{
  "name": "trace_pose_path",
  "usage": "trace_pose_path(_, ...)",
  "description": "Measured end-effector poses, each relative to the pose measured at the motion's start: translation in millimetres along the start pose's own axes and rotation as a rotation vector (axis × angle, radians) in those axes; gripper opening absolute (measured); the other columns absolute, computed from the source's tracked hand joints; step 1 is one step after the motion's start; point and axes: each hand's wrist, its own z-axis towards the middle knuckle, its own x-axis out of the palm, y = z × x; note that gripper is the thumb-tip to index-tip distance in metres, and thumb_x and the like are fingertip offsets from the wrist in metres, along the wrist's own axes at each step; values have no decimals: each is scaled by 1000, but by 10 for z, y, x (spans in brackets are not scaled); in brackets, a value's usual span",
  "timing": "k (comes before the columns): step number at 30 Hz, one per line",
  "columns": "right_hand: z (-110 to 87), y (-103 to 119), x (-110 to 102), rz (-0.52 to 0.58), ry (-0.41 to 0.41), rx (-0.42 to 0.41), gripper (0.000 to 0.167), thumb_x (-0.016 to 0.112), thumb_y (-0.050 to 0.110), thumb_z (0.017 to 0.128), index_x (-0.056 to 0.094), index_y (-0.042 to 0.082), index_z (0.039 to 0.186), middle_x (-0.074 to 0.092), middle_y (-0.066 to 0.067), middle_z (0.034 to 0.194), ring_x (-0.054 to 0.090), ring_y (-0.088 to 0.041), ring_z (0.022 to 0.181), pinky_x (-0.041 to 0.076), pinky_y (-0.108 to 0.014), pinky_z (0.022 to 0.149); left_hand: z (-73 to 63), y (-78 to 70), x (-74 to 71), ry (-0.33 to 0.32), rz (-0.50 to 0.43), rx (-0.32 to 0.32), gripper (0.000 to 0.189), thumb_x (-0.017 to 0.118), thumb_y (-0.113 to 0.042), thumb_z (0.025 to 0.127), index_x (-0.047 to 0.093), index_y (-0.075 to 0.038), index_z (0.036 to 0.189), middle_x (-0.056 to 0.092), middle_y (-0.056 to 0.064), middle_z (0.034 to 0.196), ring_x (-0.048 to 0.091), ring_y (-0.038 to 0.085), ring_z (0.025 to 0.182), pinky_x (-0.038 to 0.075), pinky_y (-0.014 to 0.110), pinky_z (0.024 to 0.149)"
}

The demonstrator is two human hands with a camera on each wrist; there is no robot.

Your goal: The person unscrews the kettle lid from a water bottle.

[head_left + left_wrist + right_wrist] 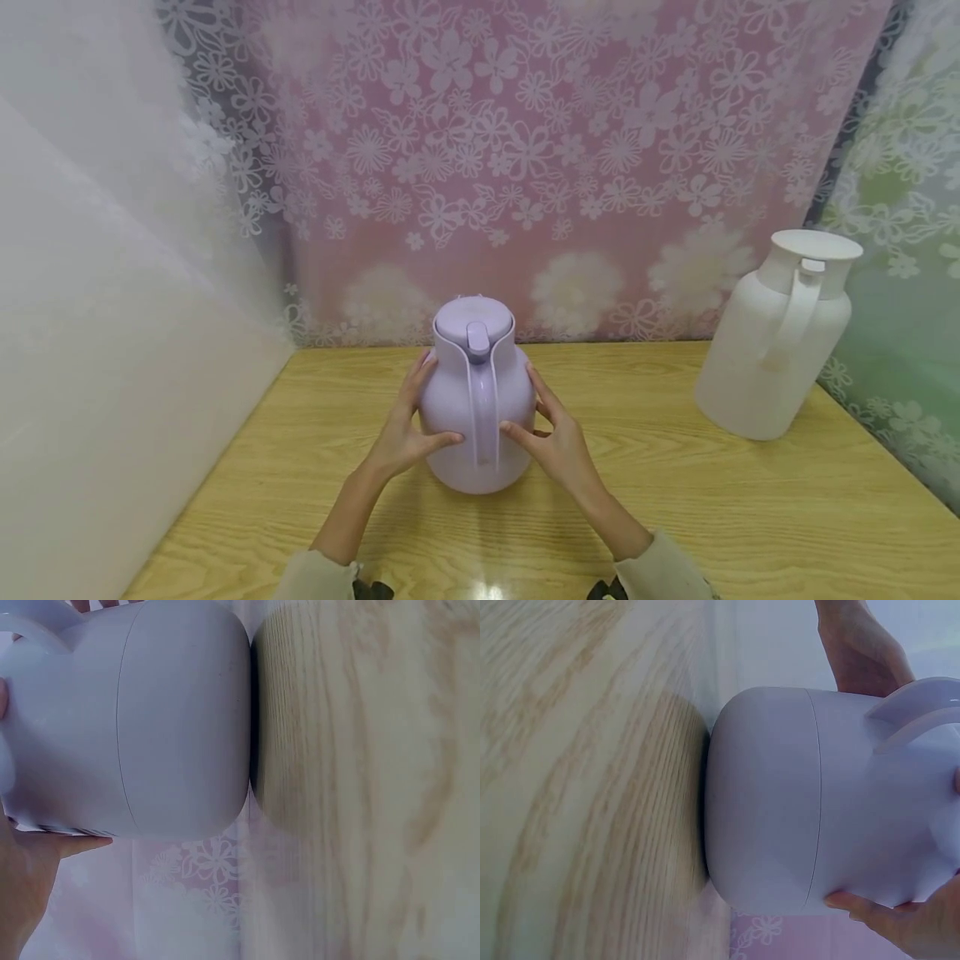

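Note:
A lavender thermos jug [480, 400] stands upright on the table with its handle toward me and its lid on. My left hand [407, 433] holds the jug's left side, thumb on the front beside the handle, fingers around the flank. On the opposite side my right hand [558, 442] grips it the same way, its thumb near the handle. The left wrist view shows the jug's smooth lower body [184, 720] close against the wood, with a dark line under the base. In the right wrist view the base also meets the table, and both hands are on the jug [780, 802].
A white thermos jug [772, 350] with a flared top stands at the right of the wood-grain table [637, 517]. Behind the table hangs a pink flowered curtain [465, 167]. A pale wall or sheet [112, 333] borders the left, a green flowered curtain [900, 333] the right.

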Motion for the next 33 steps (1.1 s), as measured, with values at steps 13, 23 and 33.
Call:
trace_pose_path(13, -36, -28, 33, -9, 20, -7, 83, 74, 23, 78, 26, 28, 146, 25, -9, 147, 36, -38, 123, 45, -47, 84, -123, 375, 30, -22, -4, -18, 99, 79, -38, 69, 21, -13, 146, 9, 15, 150, 21, 37, 131, 31, 61, 91)
trace_pose_path(23, -44, -5, 46, -15, 25, 22, 84, 74, 26, 79, 23, 31, 146, 22, -10, 148, 33, -40, 125, 42, -51, 87, -100, 228, -3, -2, 22, -36, 102, 84, -4, 63, 20, -3, 144, 8, 24, 148, 24, 42, 128, 34, 60, 90)
trace_pose_path(33, -43, -1, 47, -19, 28, 38, 84, 73, 27, 79, 23, 31, 146, 20, -10, 148, 31, -42, 126, 40, -52, 88, -70, 27, -24, 5, 16, -76, 100, 81, 5, 63, 20, 1, 142, 7, 24, 148, 19, 43, 129, 28, 59, 94)
